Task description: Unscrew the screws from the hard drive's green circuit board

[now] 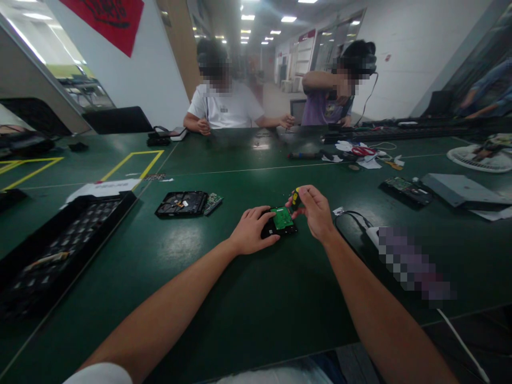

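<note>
A black hard drive with a green circuit board (283,218) lies on the table in front of me. My left hand (252,230) steadies it from the left, fingers over its far side and thumb along the near edge. In my right hand (319,212) is a screwdriver with a yellow and black handle (295,198), held upright by the drive's right side. Its tip is too small and hidden to make out, so I cannot tell whether it touches a screw.
To the left lie another black drive casing (180,204), a loose circuit board (213,202) and a long black tray (76,245). On the right are a power strip (374,237), another drive (406,190) and a grey box (466,190). Two people sit across the table (224,288).
</note>
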`<state>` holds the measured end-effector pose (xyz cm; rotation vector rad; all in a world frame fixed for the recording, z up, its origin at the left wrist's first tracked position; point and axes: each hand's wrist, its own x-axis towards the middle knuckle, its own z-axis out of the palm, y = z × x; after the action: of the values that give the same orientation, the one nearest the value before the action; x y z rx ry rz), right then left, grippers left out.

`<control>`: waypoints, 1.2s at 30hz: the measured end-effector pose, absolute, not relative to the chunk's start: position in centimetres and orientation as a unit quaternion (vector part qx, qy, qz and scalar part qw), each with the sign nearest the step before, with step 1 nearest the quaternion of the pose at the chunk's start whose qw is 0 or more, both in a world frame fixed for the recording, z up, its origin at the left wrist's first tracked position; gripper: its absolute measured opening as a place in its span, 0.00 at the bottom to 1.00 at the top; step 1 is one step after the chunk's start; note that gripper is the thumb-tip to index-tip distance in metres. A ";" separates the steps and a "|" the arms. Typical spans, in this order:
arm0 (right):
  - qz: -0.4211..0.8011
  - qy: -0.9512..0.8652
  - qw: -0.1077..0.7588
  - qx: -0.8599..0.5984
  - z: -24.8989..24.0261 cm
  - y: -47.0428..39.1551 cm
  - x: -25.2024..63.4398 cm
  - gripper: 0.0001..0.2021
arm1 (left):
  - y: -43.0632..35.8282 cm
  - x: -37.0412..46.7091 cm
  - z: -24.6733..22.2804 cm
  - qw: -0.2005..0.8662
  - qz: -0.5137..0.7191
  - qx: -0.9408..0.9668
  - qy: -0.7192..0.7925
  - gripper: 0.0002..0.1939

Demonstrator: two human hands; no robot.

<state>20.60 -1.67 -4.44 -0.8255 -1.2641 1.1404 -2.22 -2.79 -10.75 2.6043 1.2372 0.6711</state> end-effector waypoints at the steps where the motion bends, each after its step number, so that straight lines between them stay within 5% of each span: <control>1: 0.494 -0.537 0.586 -0.353 -4.5 -1.7 20.6 0.19 | -2.8 -2.2 -10.7 0.089 0.226 0.876 0.416 0.39; 36: 0.492 -0.540 0.577 -0.365 -4.5 -1.3 20.8 0.21 | -2.8 -2.2 -10.7 0.086 0.224 0.876 0.418 0.39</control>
<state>20.84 -1.34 -4.50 -0.8540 -1.2645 1.1524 -2.16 -2.78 -10.66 2.6123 1.2449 0.6667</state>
